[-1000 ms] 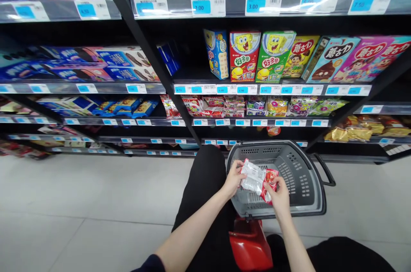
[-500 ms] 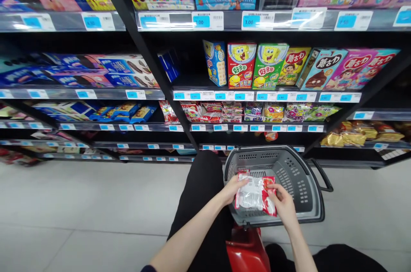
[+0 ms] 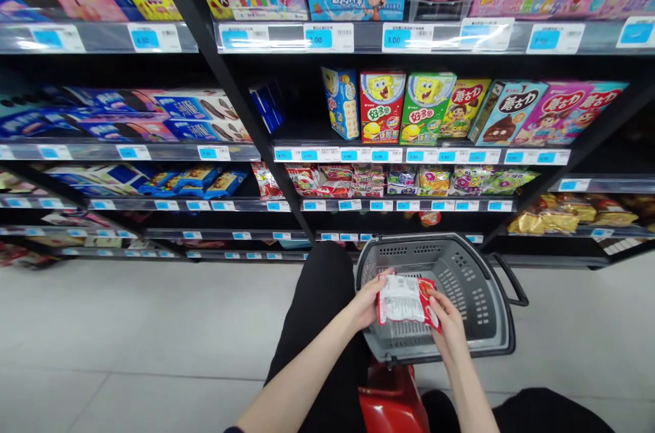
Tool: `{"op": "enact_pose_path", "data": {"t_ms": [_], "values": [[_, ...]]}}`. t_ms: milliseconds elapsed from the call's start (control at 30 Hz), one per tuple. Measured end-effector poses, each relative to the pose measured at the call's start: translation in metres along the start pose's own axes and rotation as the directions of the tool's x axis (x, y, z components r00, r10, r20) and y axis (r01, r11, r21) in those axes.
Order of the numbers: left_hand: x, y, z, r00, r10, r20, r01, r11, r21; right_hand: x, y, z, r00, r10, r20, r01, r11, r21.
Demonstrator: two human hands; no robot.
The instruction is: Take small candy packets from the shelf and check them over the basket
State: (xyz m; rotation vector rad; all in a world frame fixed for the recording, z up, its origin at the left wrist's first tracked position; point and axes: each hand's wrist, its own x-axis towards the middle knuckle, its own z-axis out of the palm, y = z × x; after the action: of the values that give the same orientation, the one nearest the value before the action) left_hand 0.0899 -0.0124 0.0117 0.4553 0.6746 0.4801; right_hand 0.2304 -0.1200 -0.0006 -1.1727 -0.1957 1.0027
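Over the basket (image 3: 486, 303), I see the bag (image 3: 402, 298) pinched at both ends, left hand (image 3: 366, 303) grip on one, right hand (image 3: 450, 320) grip on the other, prob. b/c that makes it lie flat, w/ its white side up.

The person wears black trousers (image 3: 314, 334) — plain and matte, so dark that seams and creases are hard to make out. The left knee (image 3: 331, 266) is smoothly rounded beneath them; of the right leg (image 3: 555, 412) a broad black curve shows. A sliver of sleeve (image 3: 234, 429), very dark, navy or black, covers part of the left arm. The left forearm (image 3: 306, 370) and right forearm (image 3: 469, 389) are bare, slender, evenly tapering — the left hand (image 3: 367, 300) and right hand (image 3: 451, 325) likewise bare, with slim fingers.
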Motion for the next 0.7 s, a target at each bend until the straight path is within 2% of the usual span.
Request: {"op": "enact_pose_path", "data": {"t_ms": [100, 167, 267, 300, 367, 433, 500, 600, 667, 700], "values": [[-0.003, 0.004, -0.001, 0.995, 0.037, 0.092, -0.039, 0.999, 0.019, -0.001, -0.007, -0.003, 1.0, 0.008, 0.029, -0.008, 1.0, -0.007], [-0.005, 0.008, -0.001, 0.987, 0.029, 0.158, -0.033, 0.999, 0.021, -0.004, -0.017, -0.007, 0.991, 0.006, 0.135, -0.004, 1.0, -0.014], [-0.009, 0.015, 0.0, 0.956, -0.059, 0.286, 0.062, 0.998, -0.001, -0.008, -0.032, -0.015, 0.944, 0.0, 0.329, 0.015, 0.999, -0.043], [-0.01, 0.017, 0.001, 0.938, -0.093, 0.335, 0.095, 0.995, 0.011, -0.008, -0.034, -0.018, 0.94, 0.008, 0.34, 0.02, 0.997, -0.077], [-0.012, 0.018, 0.0, 0.911, -0.144, 0.387, 0.127, 0.989, 0.07, -0.005, -0.035, -0.025, 0.963, 0.029, 0.267, 0.021, 0.983, -0.183], [-0.013, 0.016, -0.001, 0.912, -0.186, 0.366, 0.132, 0.977, 0.168, 0.001, -0.03, -0.032, 0.991, 0.005, 0.135, 0.04, 0.943, -0.33], [-0.013, 0.011, -0.003, 0.912, -0.273, 0.305, 0.183, 0.939, 0.292, 0.008, -0.024, -0.039, 0.995, -0.092, 0.045, 0.102, 0.857, -0.504], [-0.013, 0.003, -0.008, 0.865, -0.46, 0.2, 0.308, 0.802, 0.512, 0.013, -0.019, -0.047, 0.971, -0.237, 0.017, 0.187, 0.715, -0.674], [-0.013, 0.0, -0.009, 0.852, -0.508, 0.126, 0.318, 0.694, 0.646, 0.014, -0.018, -0.048, 0.977, -0.212, 0.021, 0.172, 0.722, -0.67], [-0.012, -0.001, -0.01, 0.869, -0.485, 0.098, 0.286, 0.654, 0.7, 0.013, -0.018, -0.048, 0.984, -0.177, 0.015, 0.144, 0.748, -0.648]]}}
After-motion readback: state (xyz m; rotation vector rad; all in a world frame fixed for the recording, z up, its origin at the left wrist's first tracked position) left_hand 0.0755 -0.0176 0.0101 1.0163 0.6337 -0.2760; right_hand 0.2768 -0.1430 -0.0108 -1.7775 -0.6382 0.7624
